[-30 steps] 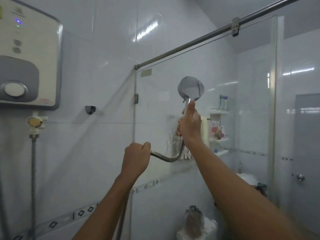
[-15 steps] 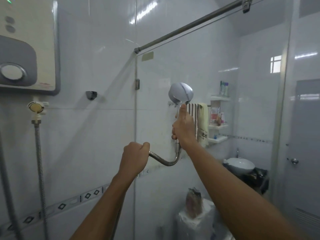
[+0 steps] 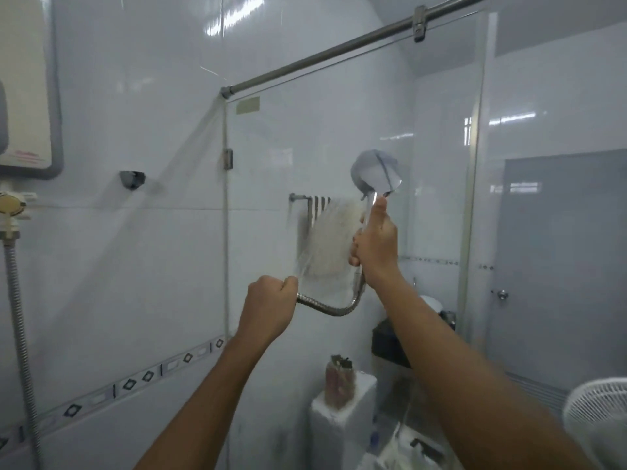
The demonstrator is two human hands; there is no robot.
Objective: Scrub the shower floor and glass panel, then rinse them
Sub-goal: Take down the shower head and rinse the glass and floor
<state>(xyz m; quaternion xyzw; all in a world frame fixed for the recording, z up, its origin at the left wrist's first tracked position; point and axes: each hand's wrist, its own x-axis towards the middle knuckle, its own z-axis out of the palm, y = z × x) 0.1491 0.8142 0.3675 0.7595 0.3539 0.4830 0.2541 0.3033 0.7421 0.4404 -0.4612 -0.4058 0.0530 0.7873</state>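
Observation:
My right hand [image 3: 375, 247] grips the handle of a chrome shower head [image 3: 375, 171], raised at chest height and facing the glass panel [image 3: 339, 123]. Water sprays from it down and to the left onto the glass. Lower left, my left hand [image 3: 269, 308] is fisted around the metal hose [image 3: 334, 308], which loops between the two hands. The glass panel hangs under a steel rail [image 3: 339, 50] and stands just beyond both hands. The shower floor is out of view.
A water heater [image 3: 29, 96] and its hose [image 3: 20, 334] hang on the tiled wall at left, with a small wall bracket [image 3: 132, 179] beside them. Behind the glass are a towel bar [image 3: 305, 198], a toilet tank [image 3: 342, 425], a door [image 3: 563, 266] and a white fan [image 3: 597, 415].
The shower head has shifted right along the glass, and its spray now shows as a white fan of water. My left hand keeps its hold on the hose. The view has swung right.

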